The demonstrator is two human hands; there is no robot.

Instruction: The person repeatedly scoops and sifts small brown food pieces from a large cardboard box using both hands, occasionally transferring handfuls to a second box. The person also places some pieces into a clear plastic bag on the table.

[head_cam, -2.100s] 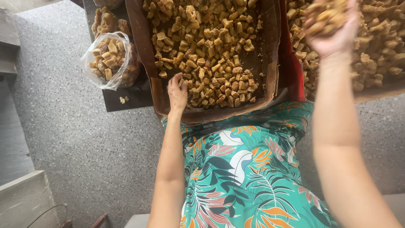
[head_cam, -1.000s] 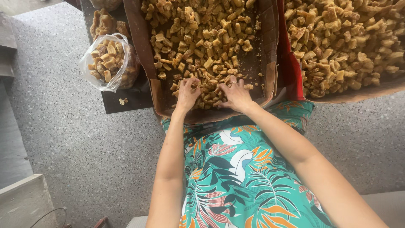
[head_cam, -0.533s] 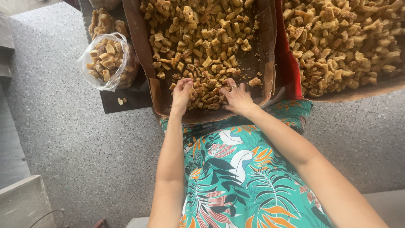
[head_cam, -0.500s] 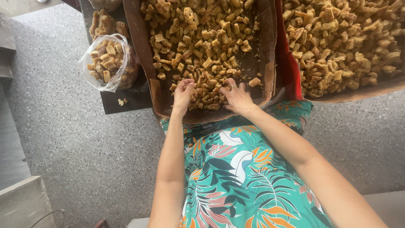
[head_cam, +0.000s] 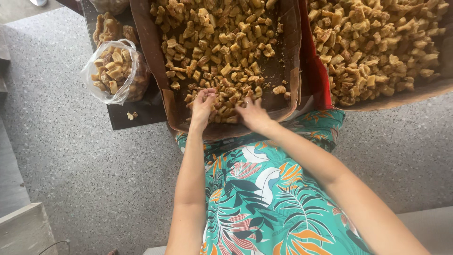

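Hands are working side by side at the near edge of a brown cardboard tray (head_cam: 288, 61) lined with paper and heaped with golden-brown fried chunks (head_cam: 222, 52). The left hand (head_cam: 203, 106) is curling its fingers loosely over a small cluster of the chunks, its grip half closed and cupping them rather than pinching any single one. The right hand (head_cam: 252, 113) is lying just beside it, fingers bent and resting on the same pile; a ring is showing on one finger, and how much this grip is actually enclosing cannot be told, since the palm is facing down. The chunks under both hands are sitting near the tray's near edge, toward its middle, where the pile is thinning out to bare brown paper at the right. A second tray (head_cam: 401, 97), also full of chunks, is standing to the right, with a red strip (head_cam: 314, 71) showing between the two. Near the left tray's left edge, a clear plastic bag (head_cam: 111, 71) partly filled with the same chunks is sitting on a dark desk (head_cam: 141, 111). Below, a speckled grey floor (head_cam: 80, 165) is spreading out.
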